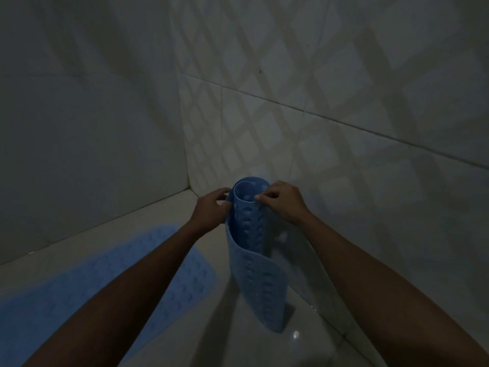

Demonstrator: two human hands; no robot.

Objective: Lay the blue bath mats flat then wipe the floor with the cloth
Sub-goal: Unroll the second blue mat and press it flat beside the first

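A blue bath mat [254,266] with round holes stands rolled up on end near the corner of the tiled room, and its outer flap curls open toward me. My left hand [211,207] grips the roll's upper left edge. My right hand [280,201] pinches the upper right edge. A second blue bath mat [87,284] lies flat on the floor at the left, partly hidden under my left forearm. No cloth is in view.
Pale tiled walls [317,115] meet in a corner just behind the roll. The glossy light floor [251,348] stretches toward me between the flat mat and the right wall. The room is dim.
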